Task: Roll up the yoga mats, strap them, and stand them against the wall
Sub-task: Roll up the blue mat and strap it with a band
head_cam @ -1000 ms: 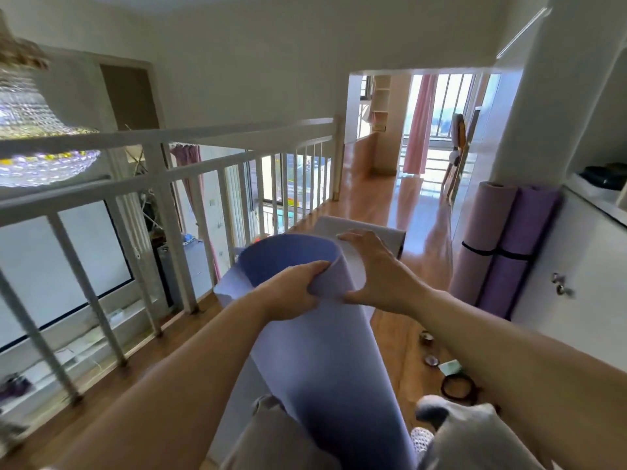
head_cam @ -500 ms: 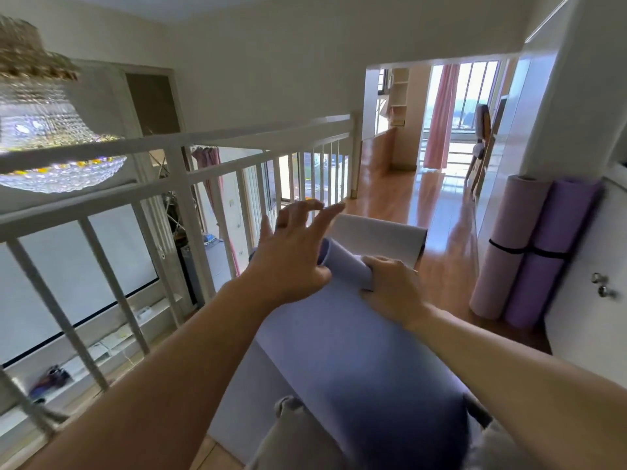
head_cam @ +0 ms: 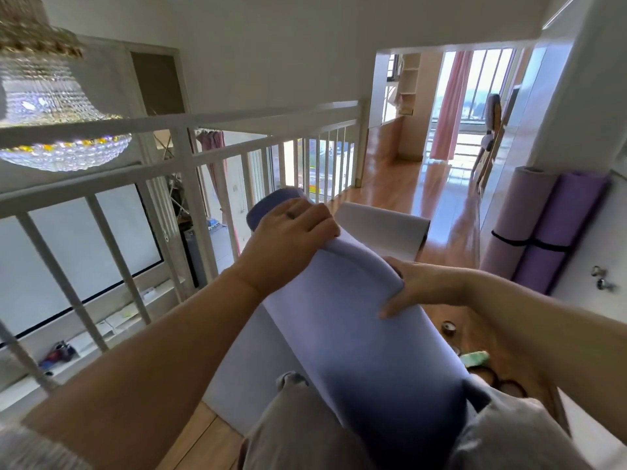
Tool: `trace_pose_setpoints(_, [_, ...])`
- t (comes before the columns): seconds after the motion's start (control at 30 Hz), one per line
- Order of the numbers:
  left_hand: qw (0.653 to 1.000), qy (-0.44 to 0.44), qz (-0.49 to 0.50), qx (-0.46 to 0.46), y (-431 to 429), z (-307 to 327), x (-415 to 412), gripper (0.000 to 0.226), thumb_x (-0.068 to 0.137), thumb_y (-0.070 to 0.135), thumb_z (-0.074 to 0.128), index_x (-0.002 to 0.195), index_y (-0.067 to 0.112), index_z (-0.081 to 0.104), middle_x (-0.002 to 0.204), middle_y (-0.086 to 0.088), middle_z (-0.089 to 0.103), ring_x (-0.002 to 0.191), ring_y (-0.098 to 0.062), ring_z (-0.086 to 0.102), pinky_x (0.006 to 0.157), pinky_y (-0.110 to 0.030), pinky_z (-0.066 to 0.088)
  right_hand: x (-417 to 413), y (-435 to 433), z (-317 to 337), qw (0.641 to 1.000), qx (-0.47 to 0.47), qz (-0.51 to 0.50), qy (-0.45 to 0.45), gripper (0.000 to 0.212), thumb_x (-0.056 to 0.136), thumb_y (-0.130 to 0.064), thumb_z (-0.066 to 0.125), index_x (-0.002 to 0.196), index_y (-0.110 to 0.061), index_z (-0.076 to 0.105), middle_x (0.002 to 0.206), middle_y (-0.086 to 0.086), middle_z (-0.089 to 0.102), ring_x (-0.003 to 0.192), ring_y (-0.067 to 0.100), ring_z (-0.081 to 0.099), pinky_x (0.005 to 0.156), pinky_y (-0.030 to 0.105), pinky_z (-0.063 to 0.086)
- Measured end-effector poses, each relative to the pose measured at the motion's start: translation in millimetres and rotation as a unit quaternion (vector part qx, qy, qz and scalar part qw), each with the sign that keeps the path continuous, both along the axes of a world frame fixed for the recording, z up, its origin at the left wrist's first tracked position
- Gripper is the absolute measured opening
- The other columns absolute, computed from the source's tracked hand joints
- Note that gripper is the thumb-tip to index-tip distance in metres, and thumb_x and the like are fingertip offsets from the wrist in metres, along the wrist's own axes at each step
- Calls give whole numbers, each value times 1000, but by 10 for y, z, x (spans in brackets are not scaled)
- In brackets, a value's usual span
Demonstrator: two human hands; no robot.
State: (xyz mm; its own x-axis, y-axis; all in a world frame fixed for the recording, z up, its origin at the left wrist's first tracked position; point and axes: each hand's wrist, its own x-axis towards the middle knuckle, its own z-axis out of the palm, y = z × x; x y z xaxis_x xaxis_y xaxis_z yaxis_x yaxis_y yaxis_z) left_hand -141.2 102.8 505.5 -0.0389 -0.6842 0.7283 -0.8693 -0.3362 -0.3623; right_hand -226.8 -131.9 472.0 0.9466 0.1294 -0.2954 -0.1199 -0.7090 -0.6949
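At the right of the frame two purple mats (head_cam: 543, 228) already stand strapped against the wall (head_cam: 556, 106), while in the centre our left hand (head_cam: 291, 228) and right hand (head_cam: 424, 286) curl around the blue mat (head_cam: 339, 317), which we judge only partly rolled and not yet strapped.

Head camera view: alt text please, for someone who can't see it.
The left hand and right hand grip the partly rolled end of a blue yoga mat. Two rolled, strapped purple mats stand by the right wall; a white railing runs on the left.
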Motion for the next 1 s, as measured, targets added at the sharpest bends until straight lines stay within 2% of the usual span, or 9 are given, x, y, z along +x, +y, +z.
trace_pose_setpoints(0.1, [1000, -24, -12, 10, 23, -66, 77, 42, 70, 9, 77, 99, 15, 47, 93, -14, 66, 84, -31, 64, 77, -43, 56, -46, 76, 16, 989, -80, -4, -121, 33, 78, -19, 77, 104, -31, 62, 96, -9, 64, 90, 9, 59, 81, 23, 50])
trace_pose_setpoints(0.17, [999, -11, 16, 27, 19, -50, 78, 40, 73, 9, 75, 104, 16, 51, 101, -12, 65, 90, -30, 63, 78, -45, 56, -53, 122, -64, 952, -157, -64, -253, 27, 77, -14, 70, 66, -33, 53, 67, -10, 56, 68, 12, 53, 66, 28, 42])
trace_pose_setpoints(0.27, [973, 193, 78, 101, 12, 142, 19, 53, 73, 41, 64, 123, 26, 54, 129, -4, 53, 116, -26, 51, 93, -51, 48, -81, 229, -249, 903, -228, -144, -334, 13, 76, -26, 62, 70, -28, 51, 70, -4, 58, 71, 24, 58, 63, 32, 41])
trace_pose_setpoints(0.4, [794, 555, 235, 84, 45, 458, 46, 103, 69, 81, 50, 150, 24, 22, 154, -11, 29, 135, -32, 36, 107, -48, 38, -128, 431, -412, 793, -335, -128, -492, 22, 64, -14, 80, 72, -14, 59, 60, 0, 63, 53, 23, 59, 54, 28, 46])
trace_pose_setpoints(0.6, [554, 804, 190, -101, 180, 283, 101, 55, 93, 44, 55, 133, 7, 44, 120, -16, 57, 102, -30, 60, 78, -38, 54, -31, 515, -486, 731, -341, -140, -574, 31, 51, -14, 91, 68, -13, 65, 58, 1, 66, 48, 20, 61, 57, 30, 55])
trace_pose_setpoints(0.73, [562, 795, 152, -170, 146, 175, 65, 26, 94, 15, 57, 113, 2, 46, 92, -12, 55, 80, -20, 56, 61, -26, 49, -79, 484, -418, 784, -336, -63, -518, 30, 63, -17, 86, 83, -14, 65, 74, 0, 69, 63, 20, 63, 70, 37, 58])
trace_pose_setpoints(0.83, [581, 789, 143, -141, 168, 145, 90, 29, 91, 7, 57, 119, 3, 55, 90, -10, 59, 78, -19, 56, 84, -41, 51, -139, 438, -205, 927, -258, 0, -272, 44, 79, -42, 74, 114, -22, 56, 105, -12, 60, 87, 10, 57, 83, 20, 47])
trace_pose_setpoints(0.9, [649, 743, 151, -65, 182, 234, 79, 27, 89, 5, 57, 115, 8, 58, 103, -10, 62, 89, -22, 59, 86, -42, 51, -111, 367, -51, 980, -151, 0, -130, 62, 74, -53, 74, 126, -28, 50, 118, -13, 55, 96, 6, 56, 83, 15, 43])
trace_pose_setpoints(1.0, [739, 665, 109, -1, 112, 441, -1, 26, 84, -3, 54, 99, 15, 64, 100, -8, 67, 94, -25, 63, 85, -40, 52, -25, 244, 127, 979, -110, -58, -161, 83, 68, -54, 78, 137, -26, 40, 129, -6, 49, 108, 9, 52, 91, 21, 41])
